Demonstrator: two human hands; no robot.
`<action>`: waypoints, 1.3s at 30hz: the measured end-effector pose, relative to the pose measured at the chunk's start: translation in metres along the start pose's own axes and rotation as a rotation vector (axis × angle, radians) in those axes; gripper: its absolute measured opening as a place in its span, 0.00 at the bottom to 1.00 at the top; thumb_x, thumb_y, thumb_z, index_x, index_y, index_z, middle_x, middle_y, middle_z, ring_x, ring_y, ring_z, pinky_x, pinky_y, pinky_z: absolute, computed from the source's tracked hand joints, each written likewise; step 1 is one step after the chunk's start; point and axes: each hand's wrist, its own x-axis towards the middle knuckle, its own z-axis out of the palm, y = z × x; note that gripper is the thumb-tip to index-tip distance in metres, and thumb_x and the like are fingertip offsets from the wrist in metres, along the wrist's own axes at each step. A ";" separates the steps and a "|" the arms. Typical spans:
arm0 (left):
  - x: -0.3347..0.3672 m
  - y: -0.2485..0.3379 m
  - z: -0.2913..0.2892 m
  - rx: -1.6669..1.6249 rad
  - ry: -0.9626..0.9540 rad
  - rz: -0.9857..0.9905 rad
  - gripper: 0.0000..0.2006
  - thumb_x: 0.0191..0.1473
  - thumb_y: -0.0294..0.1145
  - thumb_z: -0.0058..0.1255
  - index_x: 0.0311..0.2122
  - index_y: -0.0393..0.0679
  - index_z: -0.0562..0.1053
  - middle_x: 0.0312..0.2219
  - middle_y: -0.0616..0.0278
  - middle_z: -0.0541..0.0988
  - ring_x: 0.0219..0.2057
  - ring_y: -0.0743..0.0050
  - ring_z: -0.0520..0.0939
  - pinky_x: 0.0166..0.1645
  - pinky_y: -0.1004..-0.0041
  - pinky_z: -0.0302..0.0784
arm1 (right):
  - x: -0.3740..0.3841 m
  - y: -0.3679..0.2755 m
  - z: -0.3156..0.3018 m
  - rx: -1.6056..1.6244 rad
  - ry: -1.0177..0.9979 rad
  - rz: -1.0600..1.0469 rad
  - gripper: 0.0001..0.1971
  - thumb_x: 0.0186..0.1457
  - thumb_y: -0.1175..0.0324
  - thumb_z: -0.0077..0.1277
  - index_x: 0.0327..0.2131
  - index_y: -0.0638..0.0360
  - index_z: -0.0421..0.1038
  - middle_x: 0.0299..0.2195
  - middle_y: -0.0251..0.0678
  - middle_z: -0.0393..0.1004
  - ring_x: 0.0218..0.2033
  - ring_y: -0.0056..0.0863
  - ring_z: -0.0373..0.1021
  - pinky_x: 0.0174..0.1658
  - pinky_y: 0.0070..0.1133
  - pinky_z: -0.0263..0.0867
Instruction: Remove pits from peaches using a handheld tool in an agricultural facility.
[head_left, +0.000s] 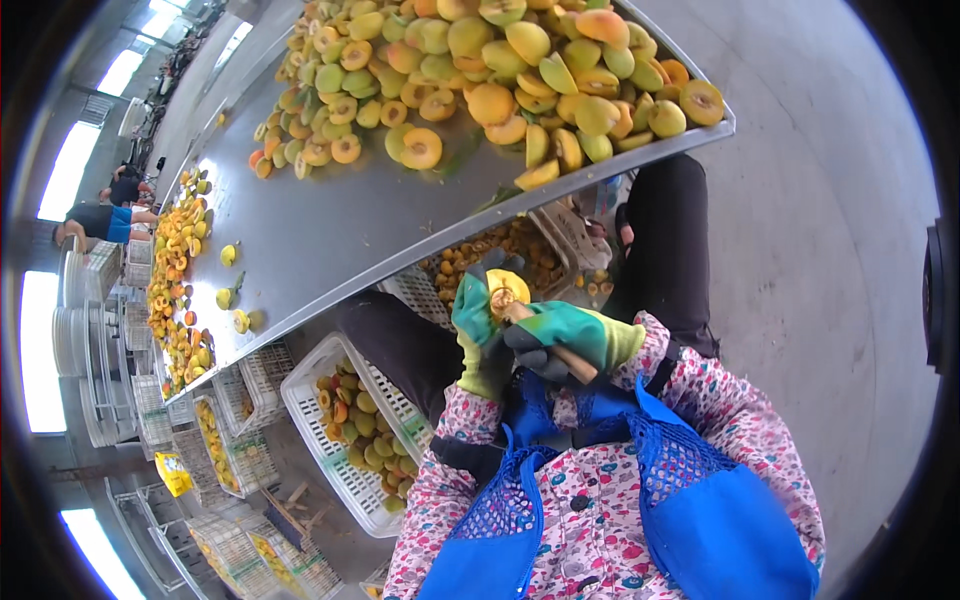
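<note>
left hand point(478, 325) fingers cup a halved fruit point(505, 293); right hand point(570, 335) fingers clamp a wooden-handled tool point(560, 352).

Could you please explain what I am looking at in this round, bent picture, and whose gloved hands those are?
There is no machine here: the picture comes from a wide fisheye camera worn on a person's head, looking down, which is why straight edges bend. The two gloved hands belong to that person. The left hand holds a halved yellow fruit, cut side up. The right hand grips a wooden-handled tool whose tip is at the fruit. Ahead is a long metal table piled with halved fruit. Below it stand white plastic crates, one holding more fruit and another holding what look like pits. Other workers are far off at the left.
</note>
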 end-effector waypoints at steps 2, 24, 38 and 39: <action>-0.001 0.007 -0.005 -0.091 0.016 0.000 0.26 0.59 0.51 0.36 0.50 0.35 0.65 0.40 0.54 0.75 0.37 0.70 0.77 0.39 0.73 0.75 | -0.001 -0.009 -0.010 -0.206 0.029 -0.134 0.16 0.57 0.54 0.43 0.33 0.58 0.69 0.20 0.23 0.62 0.19 0.11 0.59 0.20 0.12 0.54; 0.020 0.052 -0.181 1.184 0.639 0.207 0.10 0.48 0.24 0.46 0.37 0.36 0.72 0.30 0.49 0.77 0.35 0.51 0.78 0.40 0.64 0.73 | 0.020 -0.005 -0.011 -0.934 0.534 -0.153 0.08 0.53 0.66 0.45 0.31 0.61 0.63 0.20 0.38 0.66 0.19 0.25 0.65 0.24 0.26 0.61; 0.209 0.007 -0.041 0.053 0.399 -0.327 0.20 0.42 0.37 0.59 0.37 0.39 0.65 0.29 0.57 0.73 0.27 0.66 0.77 0.26 0.71 0.75 | 0.004 -0.028 -0.008 -1.428 0.737 -0.530 0.09 0.47 0.71 0.48 0.35 0.59 0.68 0.33 0.47 0.67 0.24 0.40 0.68 0.27 0.32 0.63; 0.189 0.034 -0.036 -0.119 0.363 -0.356 0.20 0.42 0.35 0.59 0.37 0.39 0.64 0.28 0.61 0.71 0.23 0.78 0.75 0.21 0.80 0.71 | 0.009 -0.026 -0.024 -1.701 0.721 -0.859 0.11 0.44 0.72 0.51 0.35 0.59 0.68 0.33 0.49 0.66 0.22 0.43 0.66 0.23 0.34 0.63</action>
